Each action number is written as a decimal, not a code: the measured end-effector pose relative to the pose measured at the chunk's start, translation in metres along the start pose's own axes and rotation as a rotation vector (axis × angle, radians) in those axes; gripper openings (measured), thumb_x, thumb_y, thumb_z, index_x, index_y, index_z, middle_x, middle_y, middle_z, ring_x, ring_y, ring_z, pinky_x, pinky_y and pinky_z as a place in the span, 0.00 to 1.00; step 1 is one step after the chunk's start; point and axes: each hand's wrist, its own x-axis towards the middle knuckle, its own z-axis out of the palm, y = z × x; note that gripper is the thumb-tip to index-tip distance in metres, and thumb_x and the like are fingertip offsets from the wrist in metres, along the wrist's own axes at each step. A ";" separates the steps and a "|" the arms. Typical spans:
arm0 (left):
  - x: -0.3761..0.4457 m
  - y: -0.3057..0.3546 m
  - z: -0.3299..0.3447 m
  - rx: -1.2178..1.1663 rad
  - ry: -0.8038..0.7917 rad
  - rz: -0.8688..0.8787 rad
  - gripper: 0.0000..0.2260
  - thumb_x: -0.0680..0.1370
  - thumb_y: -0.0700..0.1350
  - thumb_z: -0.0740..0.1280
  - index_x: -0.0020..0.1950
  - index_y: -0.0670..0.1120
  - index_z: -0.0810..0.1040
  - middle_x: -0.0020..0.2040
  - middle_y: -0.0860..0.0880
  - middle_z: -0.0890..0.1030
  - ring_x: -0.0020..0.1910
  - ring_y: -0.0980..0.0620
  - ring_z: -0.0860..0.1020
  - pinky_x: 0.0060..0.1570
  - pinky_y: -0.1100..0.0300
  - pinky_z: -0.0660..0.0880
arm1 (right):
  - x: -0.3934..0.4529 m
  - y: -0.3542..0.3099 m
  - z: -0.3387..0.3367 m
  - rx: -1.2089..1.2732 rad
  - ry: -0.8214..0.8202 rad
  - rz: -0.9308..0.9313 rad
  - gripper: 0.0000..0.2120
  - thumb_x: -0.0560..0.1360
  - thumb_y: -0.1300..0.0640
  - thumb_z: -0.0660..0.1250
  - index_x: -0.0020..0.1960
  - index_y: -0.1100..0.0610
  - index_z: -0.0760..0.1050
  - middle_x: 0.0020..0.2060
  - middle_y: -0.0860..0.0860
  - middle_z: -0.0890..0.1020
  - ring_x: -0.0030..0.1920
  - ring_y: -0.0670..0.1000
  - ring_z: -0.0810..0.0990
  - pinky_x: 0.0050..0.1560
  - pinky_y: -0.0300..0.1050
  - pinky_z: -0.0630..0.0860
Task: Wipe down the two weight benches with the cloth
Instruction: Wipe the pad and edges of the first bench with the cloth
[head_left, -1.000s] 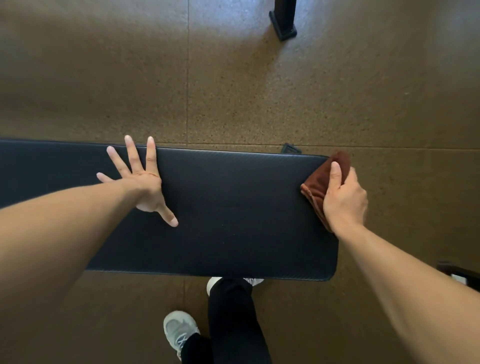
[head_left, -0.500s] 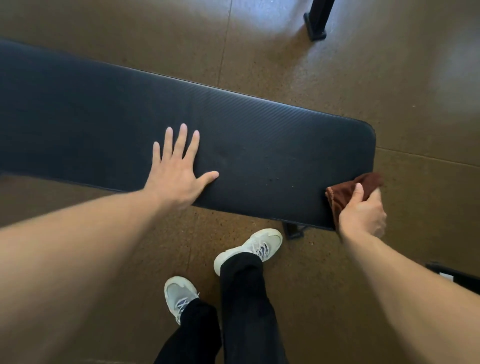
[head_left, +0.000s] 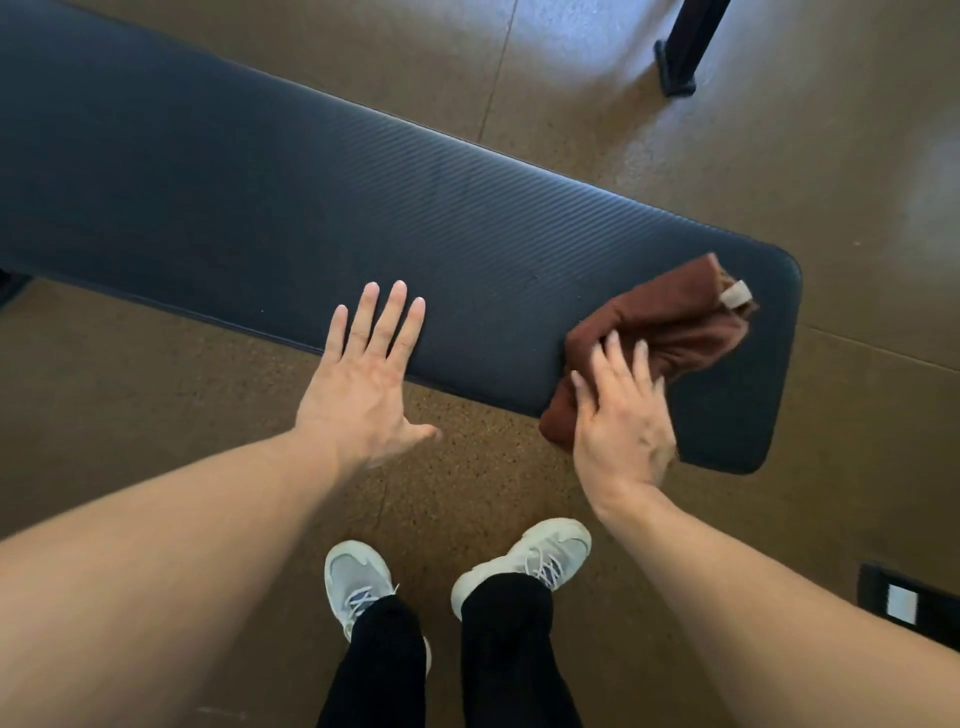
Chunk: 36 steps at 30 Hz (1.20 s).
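I am seeing the right hand (head_left: 621, 431) pressing the rust-brown cloth (head_left: 670, 332) onto the near right end of the black bench (head_left: 311, 208), its fingers slightly spread over the bunched fabric. The left hand (head_left: 363, 384) is lying flat, fingers loosely spread, fingertips touching the bench's near edge, thumb hanging over the floor (head_left: 779, 156).

You will find no readable text here: the pale tag (head_left: 735, 294) on the cloth (head_left: 670, 332) at three o'clock and the white label (head_left: 902, 603) on the dark object at five o'clock show nothing legible.
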 end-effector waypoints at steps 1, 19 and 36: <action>0.001 0.001 -0.001 0.007 -0.020 -0.005 0.61 0.68 0.80 0.59 0.76 0.46 0.21 0.76 0.45 0.22 0.76 0.42 0.24 0.78 0.41 0.36 | 0.005 -0.013 0.005 -0.011 -0.019 -0.097 0.23 0.86 0.47 0.54 0.78 0.52 0.68 0.78 0.50 0.69 0.80 0.59 0.61 0.79 0.62 0.59; 0.014 0.023 -0.037 0.122 -0.463 -0.171 0.69 0.62 0.83 0.59 0.65 0.41 0.12 0.65 0.41 0.11 0.68 0.37 0.16 0.76 0.37 0.34 | 0.123 0.029 -0.022 -0.171 -0.097 -0.315 0.28 0.85 0.42 0.43 0.83 0.47 0.55 0.83 0.45 0.56 0.83 0.50 0.47 0.82 0.58 0.45; -0.003 0.002 -0.002 -0.064 -0.048 -0.005 0.60 0.71 0.73 0.64 0.77 0.45 0.23 0.77 0.44 0.23 0.76 0.41 0.24 0.77 0.39 0.35 | 0.009 0.004 0.008 -0.066 0.042 -0.024 0.26 0.86 0.45 0.46 0.83 0.50 0.57 0.83 0.47 0.57 0.83 0.49 0.47 0.82 0.57 0.48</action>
